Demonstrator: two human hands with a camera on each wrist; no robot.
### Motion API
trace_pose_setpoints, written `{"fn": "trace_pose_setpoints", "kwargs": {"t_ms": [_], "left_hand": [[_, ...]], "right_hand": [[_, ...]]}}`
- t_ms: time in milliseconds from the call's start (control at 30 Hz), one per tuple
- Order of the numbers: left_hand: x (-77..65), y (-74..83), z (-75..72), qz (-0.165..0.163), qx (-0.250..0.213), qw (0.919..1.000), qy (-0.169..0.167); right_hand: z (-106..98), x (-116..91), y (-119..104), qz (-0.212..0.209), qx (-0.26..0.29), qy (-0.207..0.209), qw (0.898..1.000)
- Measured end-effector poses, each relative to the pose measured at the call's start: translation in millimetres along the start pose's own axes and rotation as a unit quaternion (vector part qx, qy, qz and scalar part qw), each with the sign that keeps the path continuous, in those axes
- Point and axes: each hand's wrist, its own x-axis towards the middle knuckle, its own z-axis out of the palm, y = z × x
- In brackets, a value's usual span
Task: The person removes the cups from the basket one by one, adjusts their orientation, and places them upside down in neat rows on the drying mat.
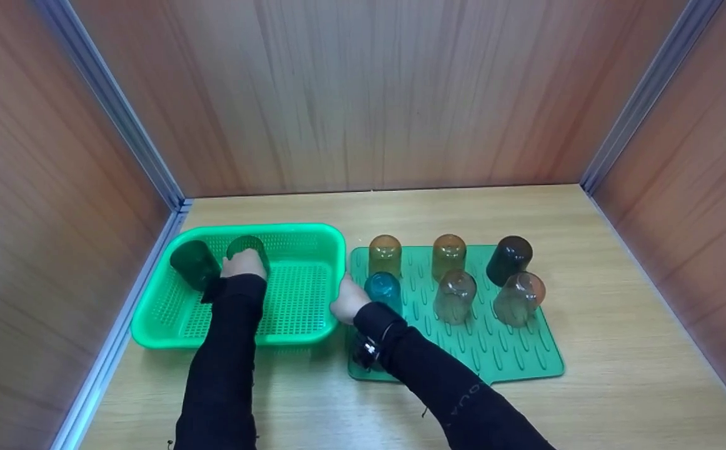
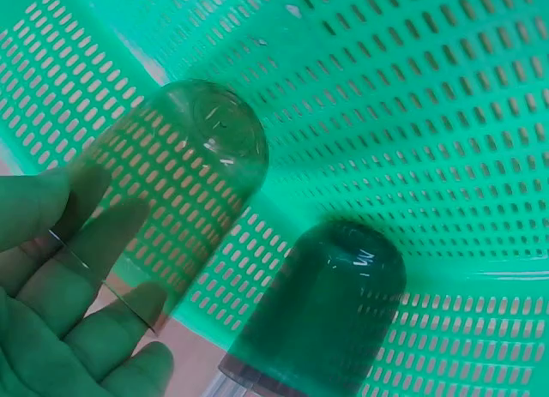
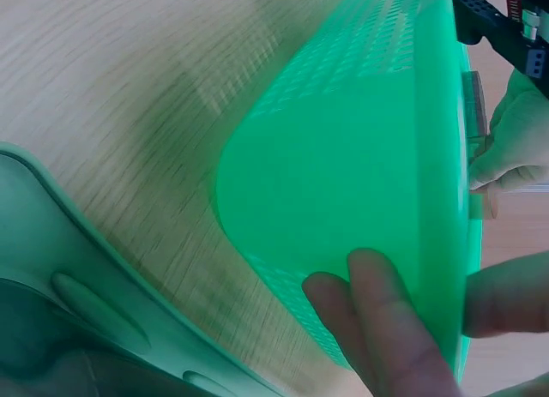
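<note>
My left hand (image 1: 244, 264) is inside the green plastic basket (image 1: 332, 250) and grips a clear drinking glass (image 2: 193, 157) by its open end. Some fingers reach into the glass, and its rounded base points away from the hand. Beside it in the basket lies a dark glass (image 1: 193, 262) (image 2: 330, 303), its base also turned away. My right hand (image 1: 349, 300) pinches the basket's right rim, with fingertips (image 3: 377, 273) on the outer wall and the thumb over the edge.
Right of the basket, a green drying mat (image 1: 482, 344) bears upside-down glasses: two amber glasses (image 1: 385, 253), a blue glass (image 1: 383, 289), a dark glass (image 1: 510, 257) and two clear glasses (image 1: 455, 297). The right forearm crosses the mat's front left corner. Wood-look panels (image 1: 400, 94) stand behind and at both sides.
</note>
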Motion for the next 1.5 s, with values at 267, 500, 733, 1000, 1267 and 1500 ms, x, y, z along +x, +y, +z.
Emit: {"fn": "trace_pose_setpoints", "kwargs": {"t_ms": [267, 500, 733, 1000, 1267, 1500], "left_hand": [[-7.9, 6.2, 2.0, -0.016, -0.027, 0.9995, 0.008], [-26.5, 35.6, -0.5, 0.063, -0.044, 0.9949, 0.066], [-60.3, 52.1, -6.0, 0.144, -0.124, 0.9724, 0.136], [-94.9, 45.5, -11.2, 0.168, -0.205, 0.9507, 0.161], [-123.5, 50.9, -17.9, 0.202, -0.311, 0.9037, 0.214], [-137.7, 66.2, -19.1, 0.212, -0.386, 0.877, 0.192]], "right_hand": [[2.1, -1.3, 0.6, 0.012, 0.001, -0.005, 1.0], [0.5, -1.1, 2.1, 0.003, 0.0, -0.004, 1.0], [0.9, -1.7, 4.8, -0.027, 0.008, 0.002, 1.0], [3.1, -1.5, 8.7, -0.031, 0.034, -0.004, 0.999], [-3.9, 0.1, 0.7, -0.018, 0.231, 0.028, 0.972], [-27.4, -8.9, -4.0, -0.067, 0.308, 0.126, 0.941]]}}
